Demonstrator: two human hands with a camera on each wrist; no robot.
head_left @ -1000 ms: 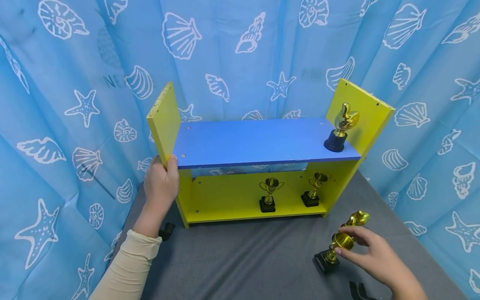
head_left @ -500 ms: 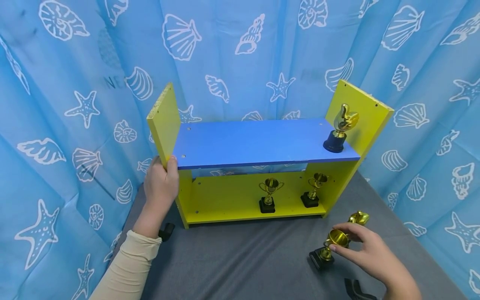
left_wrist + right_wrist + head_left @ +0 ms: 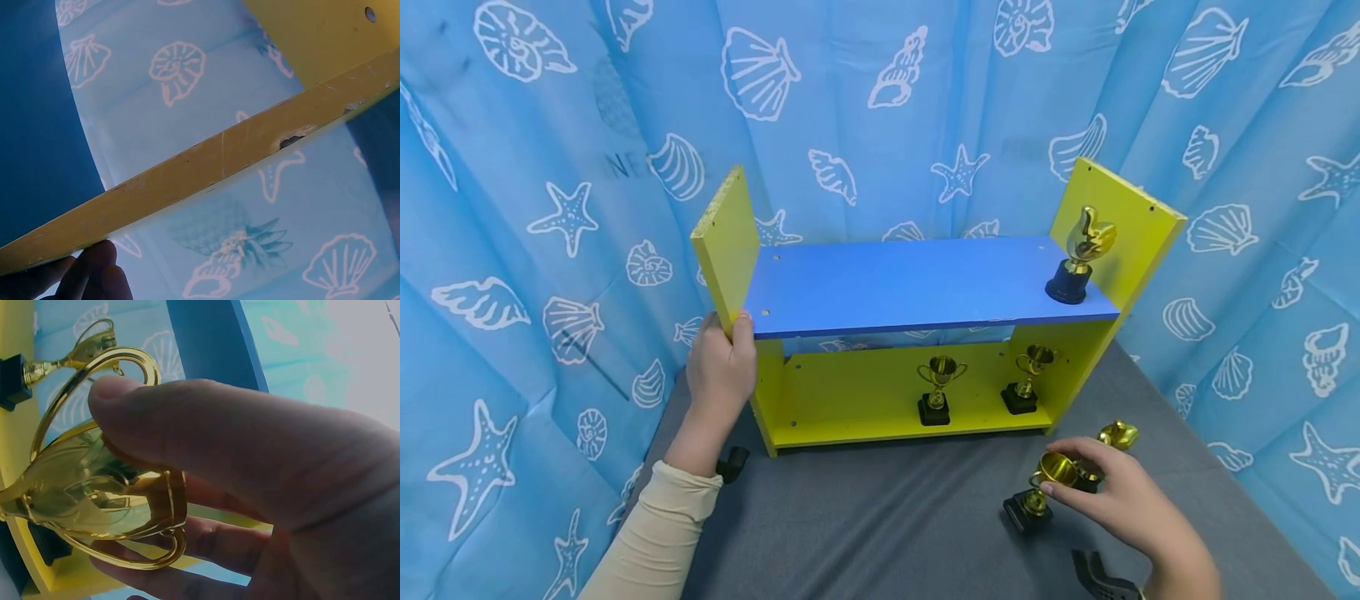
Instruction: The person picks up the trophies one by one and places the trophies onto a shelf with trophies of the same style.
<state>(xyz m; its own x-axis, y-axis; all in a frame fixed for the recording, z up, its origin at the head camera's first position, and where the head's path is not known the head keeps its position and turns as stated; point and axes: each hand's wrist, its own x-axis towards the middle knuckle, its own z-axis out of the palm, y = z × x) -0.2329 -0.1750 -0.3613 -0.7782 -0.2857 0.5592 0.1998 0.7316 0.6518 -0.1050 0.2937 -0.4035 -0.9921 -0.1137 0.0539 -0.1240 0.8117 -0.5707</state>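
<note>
My right hand (image 3: 1116,500) holds a gold trophy cup (image 3: 1036,500) by its bowl, over the grey cloth right of the shelf unit. Its square black base points down and to the left. In the right wrist view the thumb crosses the near side of the gold bowl (image 3: 106,494), the other fingers behind it. With thumb in front, my left hand (image 3: 722,367) grips the edge of the unit's yellow left side panel (image 3: 727,242), level with the blue shelf board (image 3: 902,287). Another gold-topped trophy (image 3: 1117,435) is partly hidden behind my right hand.
Two small trophy cups, one nearer the middle (image 3: 937,392) and one at the right (image 3: 1032,379), stand on the yellow lower shelf (image 3: 842,392). A thumbs-up trophy (image 3: 1078,254) stands at the blue board's right end. Behind hangs a blue shell-print curtain (image 3: 865,192).
My right hand has moved left across the grey cloth, carrying the trophy cup nearer to the shelf unit's front. The left hand has stayed on the side panel.
</note>
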